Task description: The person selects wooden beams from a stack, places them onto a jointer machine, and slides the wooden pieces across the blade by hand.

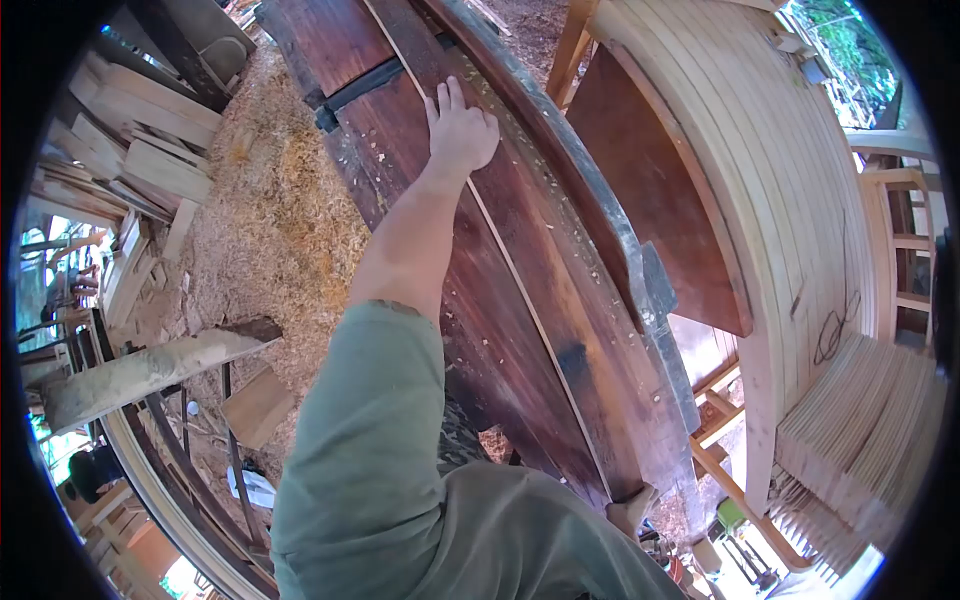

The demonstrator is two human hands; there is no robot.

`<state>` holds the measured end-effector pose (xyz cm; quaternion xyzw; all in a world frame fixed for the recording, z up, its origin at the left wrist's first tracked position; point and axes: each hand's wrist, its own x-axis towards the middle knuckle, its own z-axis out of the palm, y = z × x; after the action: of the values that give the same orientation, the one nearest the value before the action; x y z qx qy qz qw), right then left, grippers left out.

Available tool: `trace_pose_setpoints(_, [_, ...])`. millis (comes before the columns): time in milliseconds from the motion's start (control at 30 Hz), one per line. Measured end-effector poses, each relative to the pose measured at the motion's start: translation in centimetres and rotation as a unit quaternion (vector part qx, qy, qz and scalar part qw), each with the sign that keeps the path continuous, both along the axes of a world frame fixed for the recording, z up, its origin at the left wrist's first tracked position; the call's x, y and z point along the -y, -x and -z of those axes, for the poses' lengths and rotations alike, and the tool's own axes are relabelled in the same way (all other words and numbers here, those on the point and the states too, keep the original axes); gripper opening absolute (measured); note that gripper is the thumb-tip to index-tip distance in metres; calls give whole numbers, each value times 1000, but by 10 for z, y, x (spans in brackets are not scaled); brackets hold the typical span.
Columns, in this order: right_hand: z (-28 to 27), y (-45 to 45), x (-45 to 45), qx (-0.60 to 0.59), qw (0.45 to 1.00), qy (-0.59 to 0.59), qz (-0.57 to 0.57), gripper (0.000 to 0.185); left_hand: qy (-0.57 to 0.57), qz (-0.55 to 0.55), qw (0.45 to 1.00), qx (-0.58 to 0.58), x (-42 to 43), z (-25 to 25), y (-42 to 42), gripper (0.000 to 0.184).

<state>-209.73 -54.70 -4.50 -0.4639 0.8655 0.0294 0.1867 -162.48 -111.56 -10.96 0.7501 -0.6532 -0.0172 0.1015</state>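
Note:
My left hand [464, 130], at the end of a green sleeve [365, 440], lies over a long thin pale strip [525, 300] on a reddish-brown wooden plank [400, 125]. Its fingers are stretched out and a little apart, and the strip passes beneath the hand. Low in the view, a small skin-coloured shape, apparently my right hand [628, 512], is at the strip's near end. Its fingers are too hidden to make out. Wood chips dot the plank, and a dark slot [365, 85] crosses it beyond my left hand.
Right of the plank are a raised dark edge [600, 220], a brown panel [650, 180], a curved pale slatted piece [770, 180] and stacked boards [860, 430]. Shavings [270, 190] cover the ground at left, near loose boards [165, 150] and a propped beam [150, 375].

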Motion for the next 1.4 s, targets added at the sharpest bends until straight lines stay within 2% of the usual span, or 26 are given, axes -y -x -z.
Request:
trace_pose_setpoints(267, [-10,-54,65,-44,998,-31,18,59,41,9,999,19,53,9,-44,53])
trace_pose_setpoints(367, [-13,-62,80,-16,998,-57,18,67,10,13,999,35,70,6,-52,57])
trace_pose_setpoints(433, [-18,-66,86,-30,997,-62,-34,72,-3,5,1000,20,76,11,-59,59])
trace_pose_setpoints(467, [-20,-58,84,-30,993,-98,-64,91,-3,11,1000,20,76,13,-61,59])
trace_pose_setpoints(500, [-21,-50,82,-28,993,-94,-63,91,0,12,1000,23,72,15,-54,59])
trace_pose_setpoints(567, [-21,-34,78,39,984,-61,-162,90,-3,0,1000,13,55,11,-37,58])
trace_pose_setpoints(600, [-17,-29,75,46,982,-60,-172,90,-43,21,998,43,29,-8,-20,58])
trace_pose_setpoints(633, [-13,-23,72,70,977,-11,-202,92,-84,39,993,74,0,-28,2,58])
trace_pose_setpoints(667, [-8,-17,72,95,967,39,-231,95,-44,30,997,60,-17,-13,17,58])
trace_pose_setpoints(700, [-4,-16,75,103,964,39,-244,95,-6,24,999,47,-38,-7,34,58])
trace_pose_setpoints(767, [-1,-20,70,78,956,101,-266,97,-13,40,999,-1,-80,-1,65,59])
trace_pose_setpoints(800, [0,-20,69,87,956,88,-267,97,-28,37,999,3,-100,-5,78,59])
trace_pose_setpoints(867, [1,-17,70,138,923,198,-300,84,-32,49,998,-16,-129,-8,101,60])
trace_pose_setpoints(900, [1,-15,69,142,922,197,-300,84,-34,48,998,-13,-132,-6,105,60])
trace_pose_setpoints(967, [1,-18,75,137,893,265,-336,71,-18,38,999,-30,-128,-4,104,59])
trace_pose_setpoints(1200, [12,-36,92,173,890,280,-317,67,-18,40,999,-21,-105,-6,82,55])
trace_pose_setpoints(1300, [9,-68,121,156,899,278,-301,65,36,39,999,0,-70,9,53,54])
trace_pose_setpoints(1367, [9,-89,144,119,909,256,-307,66,34,41,999,-2,-41,10,30,53])
trace_pose_setpoints(1400, [13,-100,158,99,900,285,-314,64,27,44,999,-3,-28,15,17,53])
